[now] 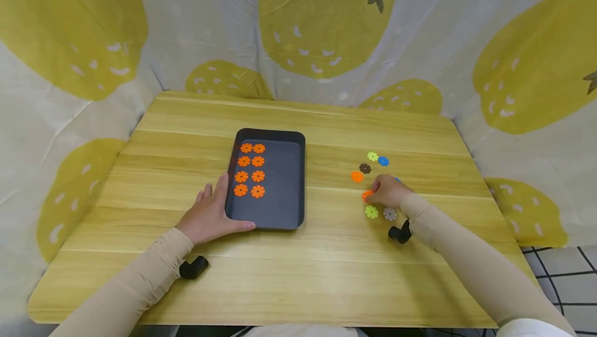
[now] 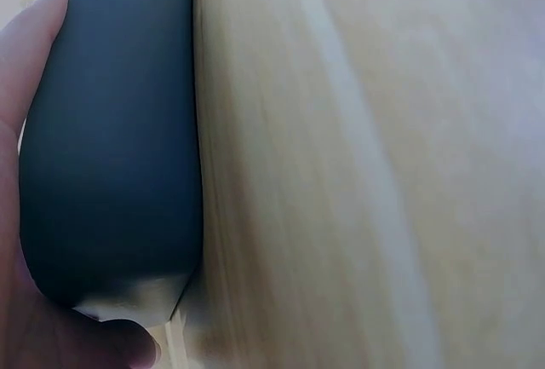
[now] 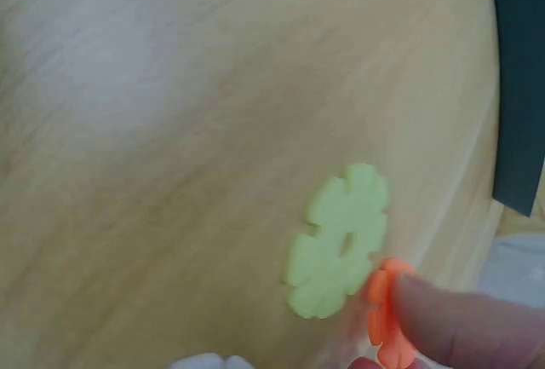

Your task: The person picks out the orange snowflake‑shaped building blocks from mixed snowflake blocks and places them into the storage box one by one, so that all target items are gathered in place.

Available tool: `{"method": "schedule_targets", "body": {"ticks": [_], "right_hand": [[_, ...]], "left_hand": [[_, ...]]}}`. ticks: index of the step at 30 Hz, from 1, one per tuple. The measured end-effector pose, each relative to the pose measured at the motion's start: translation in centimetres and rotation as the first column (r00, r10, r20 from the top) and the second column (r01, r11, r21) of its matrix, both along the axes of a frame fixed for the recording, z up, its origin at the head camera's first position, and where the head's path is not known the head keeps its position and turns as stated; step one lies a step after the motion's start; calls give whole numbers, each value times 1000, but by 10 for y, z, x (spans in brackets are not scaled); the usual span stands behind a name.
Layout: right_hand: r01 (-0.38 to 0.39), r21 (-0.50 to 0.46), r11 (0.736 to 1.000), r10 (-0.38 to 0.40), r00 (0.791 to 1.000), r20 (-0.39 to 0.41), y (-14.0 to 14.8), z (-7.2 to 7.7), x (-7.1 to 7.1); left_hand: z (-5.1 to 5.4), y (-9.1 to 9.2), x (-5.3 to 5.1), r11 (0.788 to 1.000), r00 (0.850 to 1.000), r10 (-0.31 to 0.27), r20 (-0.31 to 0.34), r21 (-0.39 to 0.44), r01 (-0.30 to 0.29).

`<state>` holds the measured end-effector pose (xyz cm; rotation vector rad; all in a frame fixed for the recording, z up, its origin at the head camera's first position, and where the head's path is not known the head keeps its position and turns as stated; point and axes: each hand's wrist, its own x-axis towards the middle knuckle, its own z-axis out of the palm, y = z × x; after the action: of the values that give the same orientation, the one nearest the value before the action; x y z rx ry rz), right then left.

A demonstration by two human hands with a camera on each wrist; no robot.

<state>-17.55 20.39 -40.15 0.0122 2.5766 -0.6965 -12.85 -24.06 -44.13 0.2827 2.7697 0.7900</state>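
Observation:
A dark grey baking tray (image 1: 280, 181) lies on the table with several orange notched discs (image 1: 258, 191) in two columns on its left side. My left hand (image 1: 212, 218) rests against its near left corner, fingers along the left side and thumb at the front edge. The tray's dark wall (image 2: 119, 130) fills the left of the left wrist view. At the right, my right hand (image 1: 391, 192) pinches an orange notched disc (image 3: 387, 314) between thumb and fingers. Beside that hand lie a yellow-green disc (image 3: 341, 241) and a grey disc (image 1: 389, 214).
Beyond the right hand lie another orange disc (image 1: 357, 177), a brown disc (image 1: 365, 168), a yellow-green disc (image 1: 372, 156) and a blue disc (image 1: 383, 161). A second blue disc (image 1: 397, 179) is partly hidden by the hand. A lemon-print curtain (image 1: 322, 88) borders the wooden table (image 1: 326, 275).

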Motion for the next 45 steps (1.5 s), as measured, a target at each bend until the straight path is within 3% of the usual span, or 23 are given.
{"method": "schedule_targets", "body": {"ticks": [5, 9, 13, 17, 20, 25, 30, 34, 38, 45], "right_hand": [[-29, -45, 999, 27, 999, -32, -3, 10, -4], [-58, -97, 994, 54, 998, -41, -17, 28, -12], [-91, -145, 985, 85, 995, -48, -56, 53, -21], [-163, -220, 962, 157, 987, -44, -113, 66, -28], [-249, -258, 934, 252, 967, -19, -160, 65, -28], [-389, -242, 889, 409, 912, 36, -229, 54, -22], [-406, -269, 873, 447, 887, 113, -269, 36, -21], [-401, -191, 896, 427, 895, 126, -281, 23, -22], [-411, -136, 902, 426, 898, 112, -283, 20, -24], [-400, -203, 894, 426, 898, 107, -260, 41, -22]], "left_hand": [[0, 0, 0, 1000, 1000, -1, 3, -2, 1], [-1, -1, 0, 1000, 1000, -3, 1, 2, 3], [0, -1, 0, 1000, 1000, -3, 5, 4, 3], [0, -1, -1, 1000, 1000, 1, 10, 0, -1], [0, -1, -1, 1000, 1000, 2, 13, -6, -2], [2, -2, -1, 1000, 1000, -16, 14, -6, 16], [4, 0, -3, 999, 999, -33, 6, 9, 33], [5, 3, -3, 999, 999, -37, 5, 11, 37], [6, 3, -1, 1000, 1000, -30, 7, 6, 30], [4, 0, 2, 1000, 1000, -16, 17, 7, 16]]}}
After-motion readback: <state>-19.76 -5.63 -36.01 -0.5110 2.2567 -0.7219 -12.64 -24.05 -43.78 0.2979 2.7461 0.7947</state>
